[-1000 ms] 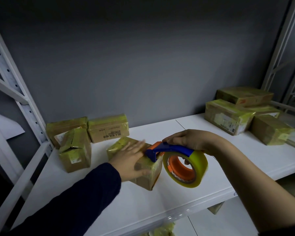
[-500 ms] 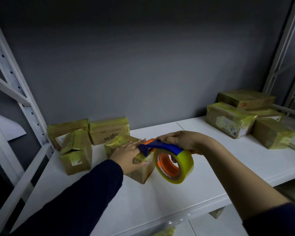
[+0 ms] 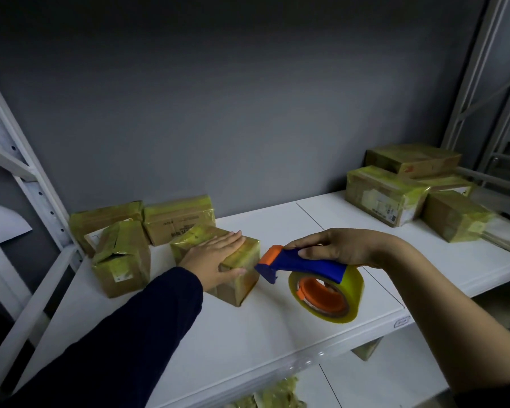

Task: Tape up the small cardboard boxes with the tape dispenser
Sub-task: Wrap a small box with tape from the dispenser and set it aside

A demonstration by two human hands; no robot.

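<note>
change: the tape dispenser is no longer on the small box. half a second ago its orange-and-blue cutter end sat on the box's top edge; now it is off to the right, blade just beside the upper right edge and not touching. whether a strip still joins blade and box cannot be told.

hands: my left hand lies flat on the box top, fingers straight and together, thumb down the near face, pressing the box to the white shelf. my right hand grips the blue handle from above, the roll hanging below it.

meaning: i judge this taping pass to be finished. likely next: smooth the strip, then turn the box or set it with the taped boxes at rear left
</note>
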